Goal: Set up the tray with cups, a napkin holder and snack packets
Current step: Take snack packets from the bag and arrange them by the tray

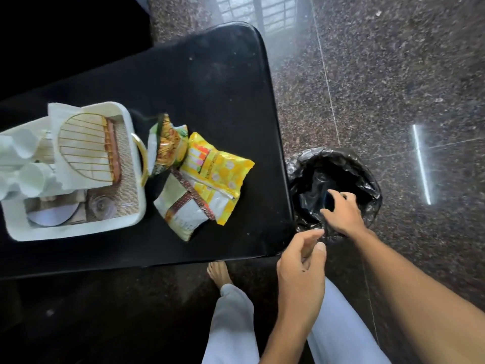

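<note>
Landmark: white tray on black tabletop.
- In tray: gold wire napkin holder with napkins; white cups at its left end.
- Just right of tray: three snack packets, overlapping.
- Well right, off the tabletop edge: lined bin; right hand over its rim, fingers spread, empty.
- Left hand near the tabletop corner, fingers loosely curled, holding nothing visible.

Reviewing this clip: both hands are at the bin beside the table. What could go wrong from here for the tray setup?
1. The snack packets lie piled on the table beside the tray, near the edge above the bin; a careless sweep might knock one in.
2. The napkin holder looks tilted in the tray, so it may tip when packets are added.
3. Both the left hand and right hand are off the table, delaying loading.
</note>
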